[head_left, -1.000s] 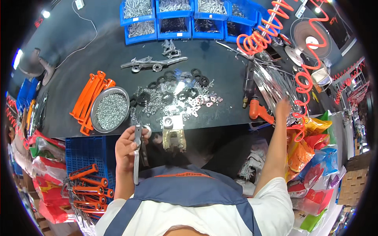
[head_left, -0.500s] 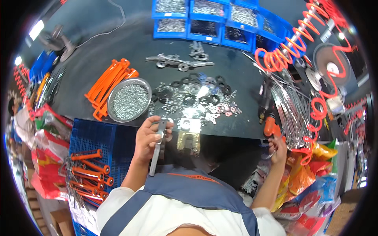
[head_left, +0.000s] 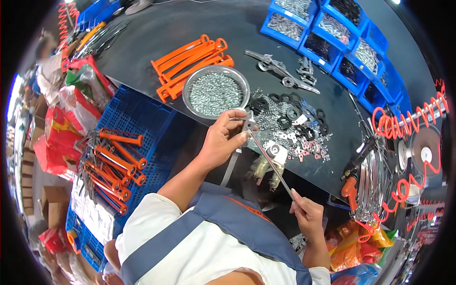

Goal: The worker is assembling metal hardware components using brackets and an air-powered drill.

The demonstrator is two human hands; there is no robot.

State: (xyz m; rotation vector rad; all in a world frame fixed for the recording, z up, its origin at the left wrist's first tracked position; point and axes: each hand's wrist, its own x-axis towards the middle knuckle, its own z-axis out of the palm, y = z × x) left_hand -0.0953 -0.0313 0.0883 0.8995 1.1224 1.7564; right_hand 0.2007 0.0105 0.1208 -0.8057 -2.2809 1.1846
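My left hand (head_left: 227, 137) is closed around a grey metal lever (head_left: 231, 167), whose flat handle hangs below the fingers and whose bracket-like head shows above the thumb. A long thin metal rod (head_left: 270, 164) slants from that head down to my right hand (head_left: 308, 214), which grips its lower end. The rod's upper end meets the head beside my left fingertips; whether it sits in a hole I cannot tell. Just beyond my left hand stands a round metal bowl (head_left: 186, 99) full of small shiny metal parts. Loose washers and black rings (head_left: 285, 122) are spread to its right.
Orange metal frames (head_left: 183, 61) lie behind the bowl. Blue bins (head_left: 304, 46) of small parts line the back right. An orange-handled power tool (head_left: 349, 190) and a bundle of thin rods (head_left: 373, 185) are at right, near a red coiled hose (head_left: 396, 192). A blue crate (head_left: 156, 118) stands at left.
My right hand has come from beside the power tool at the right toward the middle, bringing the rod up to the lever in my left hand. The whole view has turned.
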